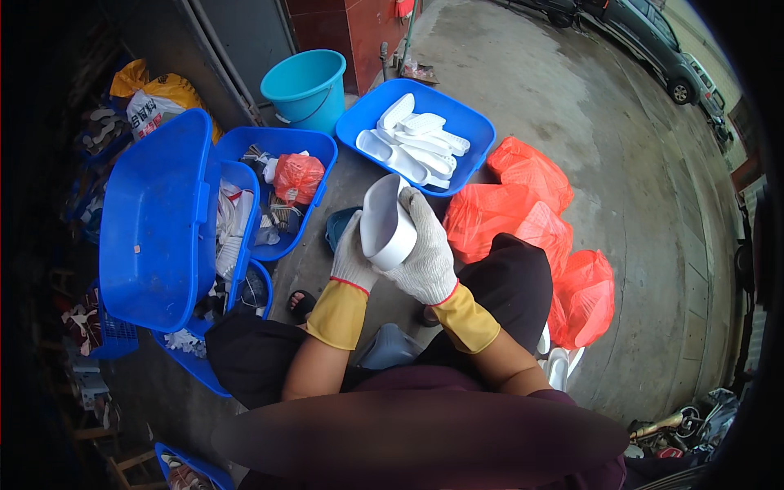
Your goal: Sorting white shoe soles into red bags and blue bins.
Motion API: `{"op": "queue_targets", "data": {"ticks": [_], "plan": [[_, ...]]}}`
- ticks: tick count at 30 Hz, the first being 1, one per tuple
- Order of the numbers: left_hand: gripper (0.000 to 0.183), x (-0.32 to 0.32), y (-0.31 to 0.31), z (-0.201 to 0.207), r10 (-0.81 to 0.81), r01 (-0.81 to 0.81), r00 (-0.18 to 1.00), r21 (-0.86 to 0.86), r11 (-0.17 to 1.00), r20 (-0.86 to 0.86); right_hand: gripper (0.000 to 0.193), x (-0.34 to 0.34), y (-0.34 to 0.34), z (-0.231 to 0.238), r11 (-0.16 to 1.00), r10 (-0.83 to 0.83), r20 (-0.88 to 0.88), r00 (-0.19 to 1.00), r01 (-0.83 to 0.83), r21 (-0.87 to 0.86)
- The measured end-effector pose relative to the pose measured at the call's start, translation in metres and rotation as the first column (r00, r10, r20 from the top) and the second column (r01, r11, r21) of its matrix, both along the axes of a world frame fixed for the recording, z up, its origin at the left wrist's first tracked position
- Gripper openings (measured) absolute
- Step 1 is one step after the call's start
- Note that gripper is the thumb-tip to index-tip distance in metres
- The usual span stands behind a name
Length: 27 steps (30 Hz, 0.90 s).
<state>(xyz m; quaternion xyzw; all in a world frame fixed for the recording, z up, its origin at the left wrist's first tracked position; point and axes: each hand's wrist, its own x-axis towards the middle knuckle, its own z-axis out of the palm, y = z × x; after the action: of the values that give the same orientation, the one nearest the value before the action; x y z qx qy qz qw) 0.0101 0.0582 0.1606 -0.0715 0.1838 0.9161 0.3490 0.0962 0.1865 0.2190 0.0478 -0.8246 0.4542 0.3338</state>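
Both my hands wear white knit gloves over yellow rubber cuffs. Between them they hold up a white shoe sole (390, 229) with a raised rim, tilted so that its hollow inside faces left. My left hand (353, 255) is closed along its left side, with the fingers partly hidden behind it. My right hand (426, 249) wraps round its right side, fingers near the upper end. Beyond my hands, a blue tub (476, 147) holds several similar white soles (415, 140). A small dark teal container (336, 224) lies beside my left hand, partly covered by it.
Red plastic bags (523, 212) lie right of my knee, with white soles (559, 367) beside them. At left, blue tubs (159, 220) crowd together, some holding scraps and a red bag (298, 177). A turquoise bucket (304, 90) stands by the wall. A dark car (641, 41) is parked far right.
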Motion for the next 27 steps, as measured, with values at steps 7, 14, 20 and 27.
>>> {"op": "queue_targets", "data": {"ticks": [7, 14, 20, 27], "plan": [[0.056, 0.010, -0.082, -0.022, 0.093, -0.170, 0.969, -0.345, 0.923, -0.227, 0.085, 0.022, -0.029, -0.038, 0.825, 0.557, 0.446, 0.700, -0.526, -0.205], [0.080, 0.016, -0.116, -0.086, 0.160, -0.161, 0.987, -0.040, 0.986, -0.033, 0.035, -0.024, -0.093, -0.078, 0.883, 0.411, 0.607, 0.680, -0.463, -0.079], [0.078, 0.000, -0.140, -0.133, 0.366, -0.315, 0.928, -0.365, 0.876, 0.077, 0.027, -0.084, -0.100, -0.169, 0.773, 0.626, 0.503, 0.597, -0.560, -0.298], [0.072, -0.019, -0.125, -0.169, 0.272, -0.212, 0.939, -0.266, 0.940, 0.212, 0.039, -0.168, -0.041, -0.330, 0.838, 0.028, 0.699, 0.714, -0.398, 0.373]]}}
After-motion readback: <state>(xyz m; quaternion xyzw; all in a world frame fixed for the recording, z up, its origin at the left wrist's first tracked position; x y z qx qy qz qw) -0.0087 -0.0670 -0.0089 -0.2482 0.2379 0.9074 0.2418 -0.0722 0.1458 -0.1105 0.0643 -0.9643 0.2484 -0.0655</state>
